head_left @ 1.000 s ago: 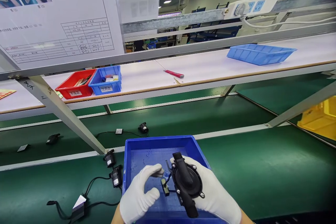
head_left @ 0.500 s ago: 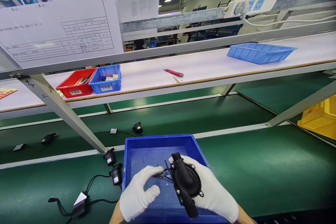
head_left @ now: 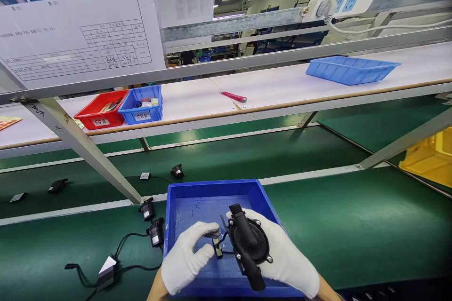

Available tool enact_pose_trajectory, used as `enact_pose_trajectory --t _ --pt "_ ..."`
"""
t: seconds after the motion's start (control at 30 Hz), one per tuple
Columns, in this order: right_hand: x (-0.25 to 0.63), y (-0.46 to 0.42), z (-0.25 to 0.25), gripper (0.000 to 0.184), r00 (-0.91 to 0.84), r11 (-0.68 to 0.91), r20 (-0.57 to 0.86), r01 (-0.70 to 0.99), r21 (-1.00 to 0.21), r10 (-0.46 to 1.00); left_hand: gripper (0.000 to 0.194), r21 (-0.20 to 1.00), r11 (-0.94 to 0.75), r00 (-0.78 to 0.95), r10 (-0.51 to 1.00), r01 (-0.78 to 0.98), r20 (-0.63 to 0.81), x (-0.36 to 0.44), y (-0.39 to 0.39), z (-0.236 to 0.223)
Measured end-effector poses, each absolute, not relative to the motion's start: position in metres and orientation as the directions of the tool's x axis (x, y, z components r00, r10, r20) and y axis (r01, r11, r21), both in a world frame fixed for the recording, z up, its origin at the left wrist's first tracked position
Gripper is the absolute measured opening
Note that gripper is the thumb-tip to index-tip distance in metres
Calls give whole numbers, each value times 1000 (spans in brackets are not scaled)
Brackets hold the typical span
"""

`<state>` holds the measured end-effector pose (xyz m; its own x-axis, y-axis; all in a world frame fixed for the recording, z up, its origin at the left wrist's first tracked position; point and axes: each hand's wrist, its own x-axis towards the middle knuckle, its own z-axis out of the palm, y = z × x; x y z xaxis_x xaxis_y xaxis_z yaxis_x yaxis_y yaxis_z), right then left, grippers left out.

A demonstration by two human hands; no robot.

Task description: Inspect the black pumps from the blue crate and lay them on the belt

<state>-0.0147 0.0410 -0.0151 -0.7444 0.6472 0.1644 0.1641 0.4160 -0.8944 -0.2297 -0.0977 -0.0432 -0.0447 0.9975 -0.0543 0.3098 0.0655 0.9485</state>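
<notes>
My right hand (head_left: 282,256), in a white glove, is wrapped round a black pump (head_left: 250,240) with a ribbed outlet, a round screwed cover and a pipe stub. Above the blue tray my left hand (head_left: 189,254), also gloved, curls its thumb and fingers at a small black cable box (head_left: 217,248) with a pale face. Short black leads run from that box toward the pump. Part of the leads is hidden behind the pump. The blue tray (head_left: 212,183) lies beneath both hands, with water drops on its floor.
Left of the tray, black pumps (head_left: 155,233) and a cabled adapter box (head_left: 106,273) lie on the green belt (head_left: 353,225). Other units ride the far belt. The shelf bears a red bin (head_left: 100,115), blue bins (head_left: 141,112), and a red-handled knife (head_left: 233,97). A slanted post (head_left: 84,150) stands left.
The small cable box has come into view at my left fingertips. Units on the far belt have shifted slightly left. My right hand still holds the pump.
</notes>
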Motion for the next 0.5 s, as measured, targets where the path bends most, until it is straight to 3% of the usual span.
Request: enact_pose_trajectory --t 0.5 --pt "-18 45 -17 62 -742 391 171 132 -911 648 44 950 79 -47 997 301 -68 -230 -94 -48"
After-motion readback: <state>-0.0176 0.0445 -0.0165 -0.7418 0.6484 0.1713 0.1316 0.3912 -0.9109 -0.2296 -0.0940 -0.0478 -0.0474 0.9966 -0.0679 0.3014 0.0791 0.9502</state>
